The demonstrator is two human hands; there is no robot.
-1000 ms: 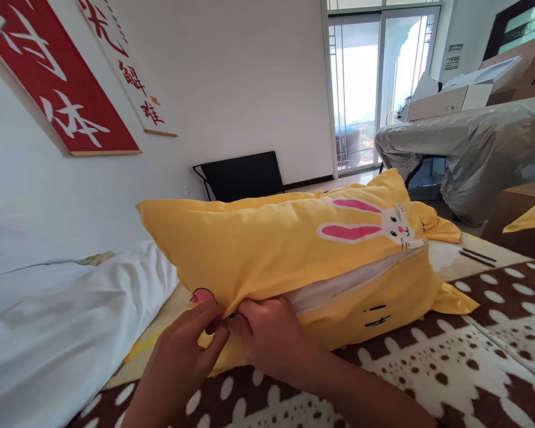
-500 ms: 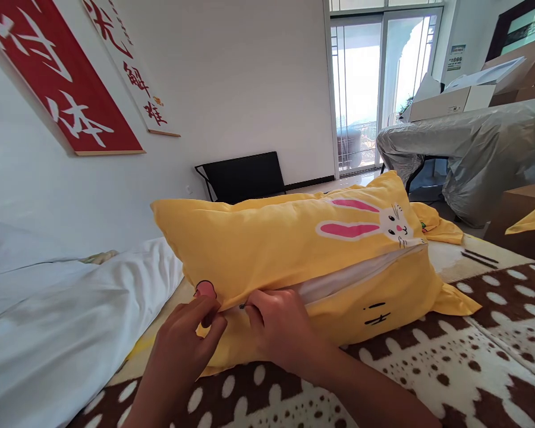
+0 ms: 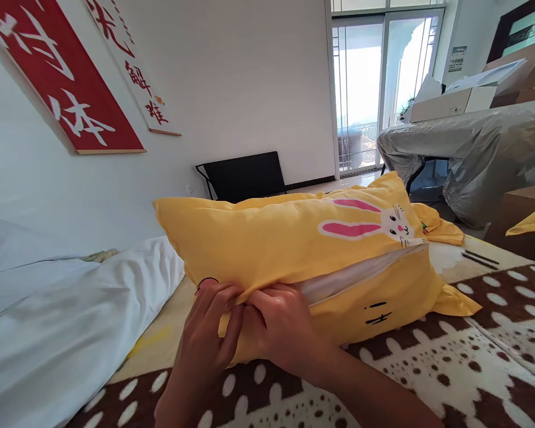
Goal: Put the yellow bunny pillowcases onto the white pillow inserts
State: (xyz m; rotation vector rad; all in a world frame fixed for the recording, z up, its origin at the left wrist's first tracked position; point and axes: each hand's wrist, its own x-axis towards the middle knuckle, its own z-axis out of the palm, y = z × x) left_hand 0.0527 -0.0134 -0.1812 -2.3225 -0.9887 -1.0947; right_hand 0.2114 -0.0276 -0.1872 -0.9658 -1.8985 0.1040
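A yellow pillowcase [image 3: 258,238] with a pink-eared rabbit print lies on its side in front of me. Its long slit gapes on the right, showing the white pillow [image 3: 343,284] inside. My left hand [image 3: 209,339] is closed on the case's edge near the left end, pinching the fabric. Just right of it, my right hand [image 3: 289,327] has its thumb and fingers pressed together at the opening's left end. A small dark bit, seemingly the zipper pull, shows at those fingertips; most of it is hidden.
Under the pillow spreads a brown and cream patterned blanket [image 3: 428,356]. White bedding [image 3: 129,297] is bunched at the left. More yellow fabric [image 3: 441,226] lies behind the right end. A plastic-covered table [image 3: 463,137] with boxes stands at the back right.
My left hand has moved right along the edge, close up to my right hand, and now grips the fabric there. My right hand has stayed nearly in place.
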